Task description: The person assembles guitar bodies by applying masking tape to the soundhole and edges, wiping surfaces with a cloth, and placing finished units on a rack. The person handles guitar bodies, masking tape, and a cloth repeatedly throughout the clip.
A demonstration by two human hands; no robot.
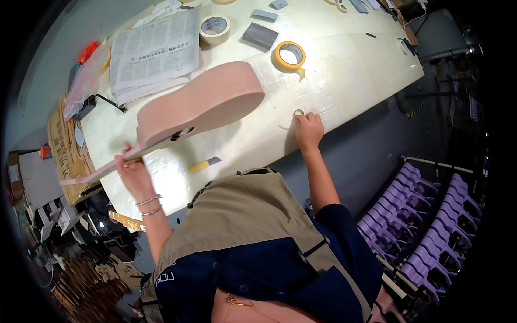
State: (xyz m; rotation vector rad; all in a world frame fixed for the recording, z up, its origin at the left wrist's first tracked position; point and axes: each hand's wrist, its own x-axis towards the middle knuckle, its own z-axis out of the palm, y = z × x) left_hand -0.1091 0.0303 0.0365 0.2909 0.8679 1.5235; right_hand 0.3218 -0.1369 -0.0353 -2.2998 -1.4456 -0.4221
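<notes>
A pink ukulele [199,97] is tipped on its side above the near left of the table, its dark sound hole [182,133] partly visible toward me. My left hand [134,172] is closed around its neck, with the headstock reaching out past the hand to the left. At the table's near edge, my right hand [309,131] has its fingers bent together on a small greyish ring [299,112], which looks like a narrow tape roll. A putty knife [204,164] with a yellow handle lies between my hands, below the ukulele.
Newspaper sheets [156,59] cover the table's far left. Beyond the ukulele lie a cream tape roll [215,29], a yellow tape roll [290,56] and grey sanding blocks [260,36]. Purple instrument-shaped parts [398,210] hang in rows on a rack at right. Cardboard [67,151] stands at left.
</notes>
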